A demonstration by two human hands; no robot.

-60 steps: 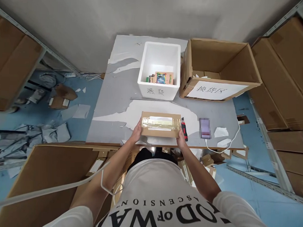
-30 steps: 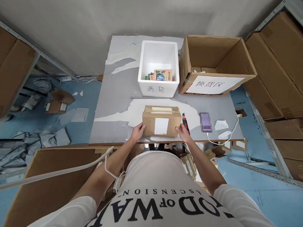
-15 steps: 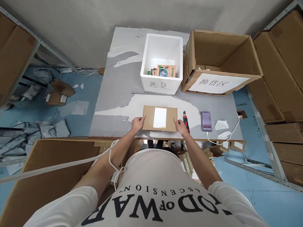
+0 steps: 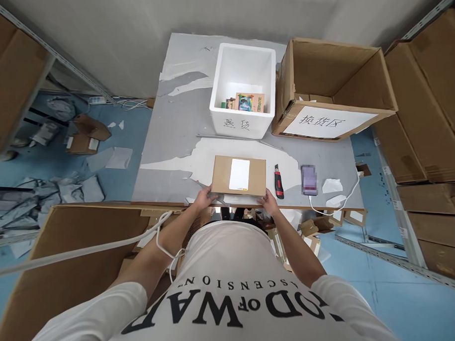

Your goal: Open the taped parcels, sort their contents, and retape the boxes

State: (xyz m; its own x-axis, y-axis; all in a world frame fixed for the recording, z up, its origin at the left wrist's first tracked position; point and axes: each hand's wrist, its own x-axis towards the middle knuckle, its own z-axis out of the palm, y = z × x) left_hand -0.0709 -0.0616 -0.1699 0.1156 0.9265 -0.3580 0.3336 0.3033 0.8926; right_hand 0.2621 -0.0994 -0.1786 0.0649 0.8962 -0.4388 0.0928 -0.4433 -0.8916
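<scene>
A flat brown cardboard box (image 4: 220, 175) with a blank white label (image 4: 239, 174) lies at the front of the table, in the middle. My left hand (image 4: 204, 198) grips its near left corner, the fingers partly hidden at the edge. At the near right corner, my right hand (image 4: 269, 202) holds the box the same way. Just right of the box is a red and black utility knife (image 4: 279, 182), untouched. Farther right lies a purple phone (image 4: 309, 180), its surface pixelated, with a white cable plugged in.
Behind the box stand a white foam bin (image 4: 240, 125) with several small boxes inside and a large open carton (image 4: 335, 125) bearing a handwritten sign. Paper scraps (image 4: 332, 185) lie by the phone. A white cable (image 4: 98, 248) crosses over my left arm. Shelves with cartons (image 4: 412, 112) flank the table.
Both hands have slid from the sides of the cardboard box down to its near corners. The box stays in about the same place.
</scene>
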